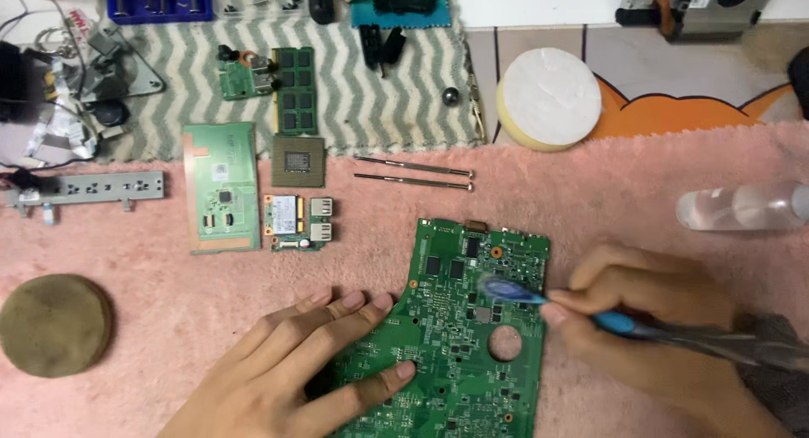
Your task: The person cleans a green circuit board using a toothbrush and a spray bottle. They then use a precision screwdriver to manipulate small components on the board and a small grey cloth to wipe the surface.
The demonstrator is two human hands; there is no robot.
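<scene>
A green circuit board [459, 337] with a round hole lies on a pink towel [590, 202]. My left hand [312, 362] rests flat on the board's left edge, thumb pressing on its surface. My right hand [649, 320] grips a blue-handled toothbrush [548, 301], whose blurred brush head touches the upper middle of the board.
Left of the board lie a green touchpad panel [221, 187], a square processor chip [298, 161], a memory stick [295, 89] and small green cards [299, 222]. Two thin metal rods [413, 175], a round white sponge [548, 98], a clear bottle [742, 207] and a brown disc [55, 324] also lie about.
</scene>
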